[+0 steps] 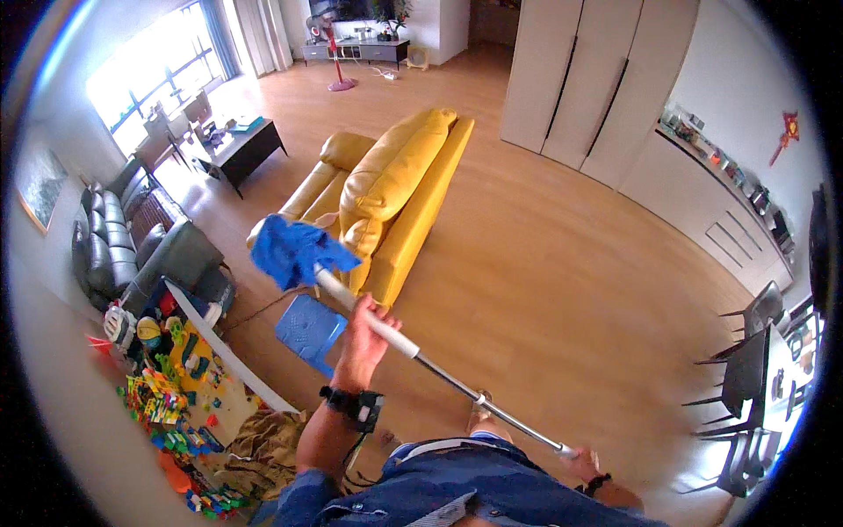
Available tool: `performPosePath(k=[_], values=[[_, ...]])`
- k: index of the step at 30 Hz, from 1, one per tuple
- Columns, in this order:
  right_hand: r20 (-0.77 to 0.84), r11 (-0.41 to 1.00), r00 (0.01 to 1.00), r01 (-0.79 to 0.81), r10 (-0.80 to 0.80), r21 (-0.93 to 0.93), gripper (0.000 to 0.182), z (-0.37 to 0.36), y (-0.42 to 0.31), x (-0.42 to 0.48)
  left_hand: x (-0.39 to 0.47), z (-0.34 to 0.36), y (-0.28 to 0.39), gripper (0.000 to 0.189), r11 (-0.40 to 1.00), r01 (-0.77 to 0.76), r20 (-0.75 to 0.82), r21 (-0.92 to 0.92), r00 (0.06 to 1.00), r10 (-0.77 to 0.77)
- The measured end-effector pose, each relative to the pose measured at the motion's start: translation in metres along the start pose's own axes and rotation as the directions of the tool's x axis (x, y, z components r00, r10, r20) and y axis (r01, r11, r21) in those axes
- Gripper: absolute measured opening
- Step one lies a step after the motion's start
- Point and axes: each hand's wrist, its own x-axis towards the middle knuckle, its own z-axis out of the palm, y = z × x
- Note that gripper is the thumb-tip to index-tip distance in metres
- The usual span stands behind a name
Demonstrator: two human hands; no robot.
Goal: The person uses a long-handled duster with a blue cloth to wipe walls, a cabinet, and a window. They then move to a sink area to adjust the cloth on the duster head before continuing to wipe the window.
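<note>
Both hands grip a long telescoping pole (pixel 454 381) that slants across the front of my body. My left hand (pixel 366 339) is around its thick white upper section, with a dark strapped device on that wrist. At the thin metal lower end, my right hand (pixel 583 465) is closed on the pole, a dark band on its wrist. A crumpled blue cloth (pixel 293 251) covers the pole's far end, so whatever head is under it is hidden. The cloth is raised in front of a yellow leather sofa (pixel 421 217); whether they touch I cannot tell.
A blue plastic stool (pixel 311 326) stands left of my left hand. Toy bricks (pixel 161 395) and a brown cloth (pixel 267 444) lie beyond a low white barrier (pixel 224 349). A dark sofa (pixel 174 263), coffee table (pixel 247 158), cabinets (pixel 573 85) and dining chairs (pixel 744 375) surround the wooden floor (pixel 560 263).
</note>
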Motion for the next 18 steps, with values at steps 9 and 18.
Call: performPosePath(k=[9,18], values=[[0.150,0.941,0.932,-0.337,0.329,0.027,0.031,0.027,0.080,-0.035,0.138,0.071,-0.179,0.021,0.911,0.272,-0.138,0.309,0.961,-0.240],[-0.103,0.906,0.904,-0.422,0.416,-0.041,0.026,-0.093,-0.063,-0.039,0.236,-0.027,-0.224,0.018,0.753,0.464,-0.385,0.467,0.873,-0.300]])
